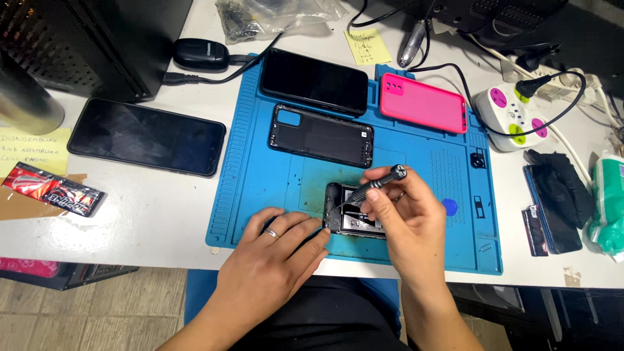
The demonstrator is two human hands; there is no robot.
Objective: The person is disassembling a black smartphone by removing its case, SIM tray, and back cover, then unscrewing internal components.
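Note:
An opened phone body [351, 218] lies near the front edge of a blue work mat [260, 175], its insides showing. My right hand [406, 221] holds a small black screwdriver [374, 184] tilted down, its tip on the phone's upper left part. My left hand [276, 250], with a ring on one finger, rests flat on the mat and its fingertips press the phone's left edge. The right hand hides the phone's right side.
On the mat lie a black back cover [322, 135], a dark phone [314, 81] and a pink case [423, 103]. Another phone [146, 136] lies left of the mat. A power strip [513, 117], cables, black gloves [559, 185] and a yellow note [367, 45] sit around.

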